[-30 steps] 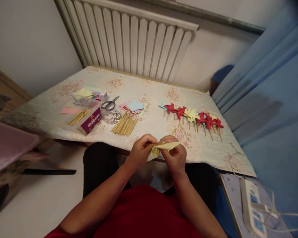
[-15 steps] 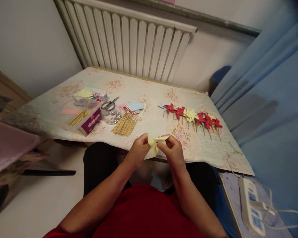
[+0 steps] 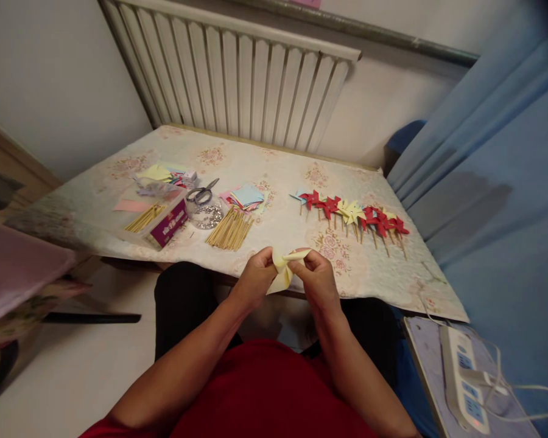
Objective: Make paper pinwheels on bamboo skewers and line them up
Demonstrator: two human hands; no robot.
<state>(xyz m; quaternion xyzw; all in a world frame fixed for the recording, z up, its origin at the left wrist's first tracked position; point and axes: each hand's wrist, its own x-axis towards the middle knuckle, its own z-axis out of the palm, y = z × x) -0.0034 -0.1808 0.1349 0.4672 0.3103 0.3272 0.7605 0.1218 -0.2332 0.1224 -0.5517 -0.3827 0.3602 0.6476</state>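
Your left hand (image 3: 256,275) and right hand (image 3: 318,278) pinch yellow paper (image 3: 283,271) between closed fingers at the floral-clothed counter (image 3: 278,170), radiator (image 3: 237,73) behind, blue curtain (image 3: 497,158) beside.

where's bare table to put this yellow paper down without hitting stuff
Free: the cloth between the loose sticks and the pinwheel row, and the far strip of table by the radiator. Crowded: around the scissors and purple box.

- The yellow paper (image 3: 283,271) is partly covered by the fingers of both hands.
- The power strip (image 3: 461,377) is cut off at the lower edge.
- The purple box's (image 3: 167,220) print is unreadable.
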